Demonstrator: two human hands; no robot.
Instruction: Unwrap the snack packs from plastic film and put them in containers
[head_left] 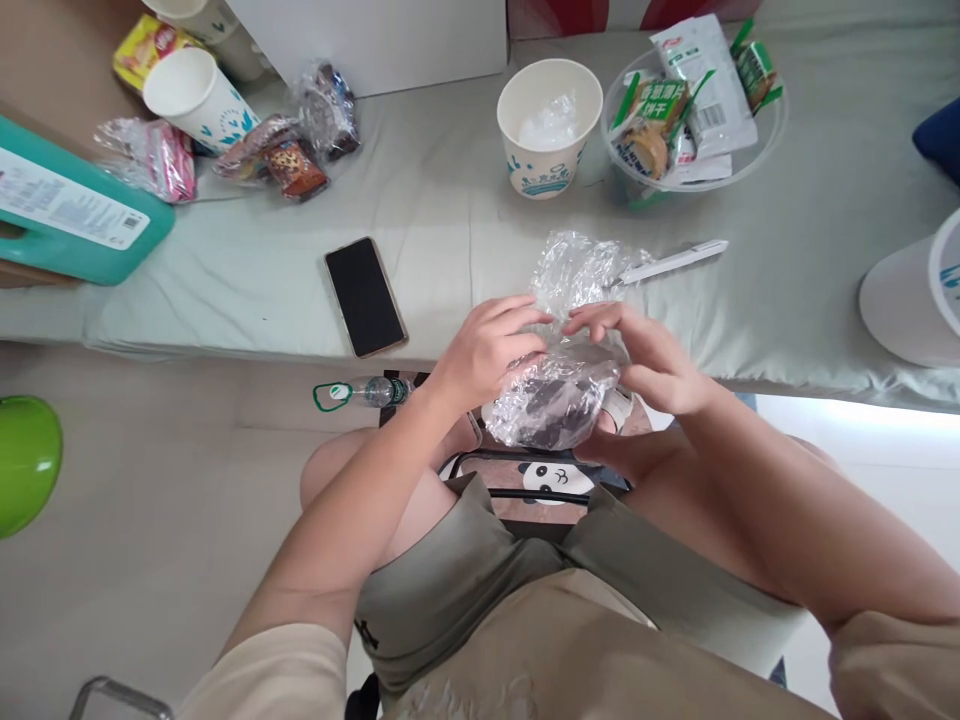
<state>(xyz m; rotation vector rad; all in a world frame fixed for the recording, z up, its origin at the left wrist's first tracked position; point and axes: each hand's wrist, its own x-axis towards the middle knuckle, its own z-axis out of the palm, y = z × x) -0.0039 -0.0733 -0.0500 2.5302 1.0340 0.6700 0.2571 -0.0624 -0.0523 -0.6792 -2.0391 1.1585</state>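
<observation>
A crinkled, see-through plastic bag [559, 395] spans from the edge of the cloth-covered surface out over my lap. From its left side, my left hand [499, 345] grips the film with bent fingers. On the opposite side my right hand [649, 355] has its fingers curled and its thumb against the same bag. Both sets of fingertips are close together near the bag's middle, and the exact grip is partly lost in the shiny folds. Just beyond the hands lies a white pen-like cutter [673, 263], its left tip touching the film.
Behind stand a paper cup [546, 165] with crumpled plastic inside and a clear bowl [765, 150] of wrapped snacks. A phone [365, 297] lies left. Farther left are wrapped snacks [296, 170], another cup [199, 100] and a teal jug [75, 215]. A white bin [900, 300] stands right.
</observation>
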